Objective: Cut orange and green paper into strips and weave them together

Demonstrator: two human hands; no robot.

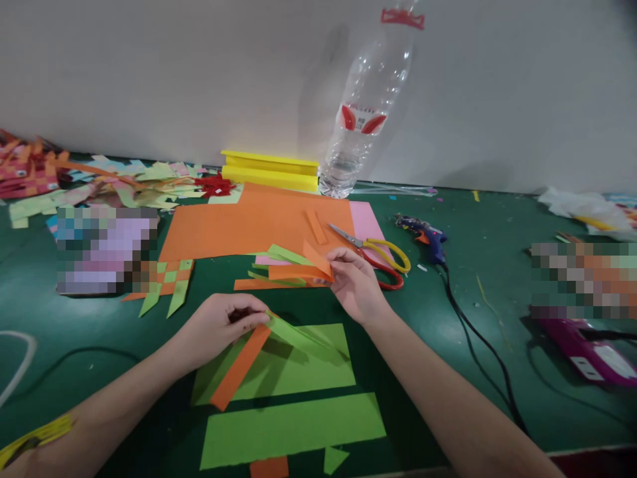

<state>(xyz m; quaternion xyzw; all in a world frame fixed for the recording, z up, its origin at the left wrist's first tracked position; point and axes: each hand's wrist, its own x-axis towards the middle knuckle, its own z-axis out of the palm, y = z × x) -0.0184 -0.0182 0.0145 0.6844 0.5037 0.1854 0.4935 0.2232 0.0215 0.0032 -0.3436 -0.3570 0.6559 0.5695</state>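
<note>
My left hand [213, 325] pinches joined paper strips between thumb and fingers: an orange strip [243, 368] slants down to the left, and a green strip [303, 332] stretches right. Beneath them lies a green paper sheet [318, 368], with another green sheet [293, 428] nearer me. Closed around the end of an orange paper strip [317, 259] is my right hand [355, 285], above a small pile of green, orange and pink strips [286, 273]. Scissors [381, 255] with yellow and red handles lie just beyond that hand, partly hidden by it.
Orange sheets [259, 222] lie behind the pile. A clear bottle [368, 99] stands against the wall beside a yellow folded piece [269, 174]. To the right are a blue glue gun [430, 239] with a cord and a purple device [582, 348]. Woven paper [172, 279] and scraps [134, 186] lie left.
</note>
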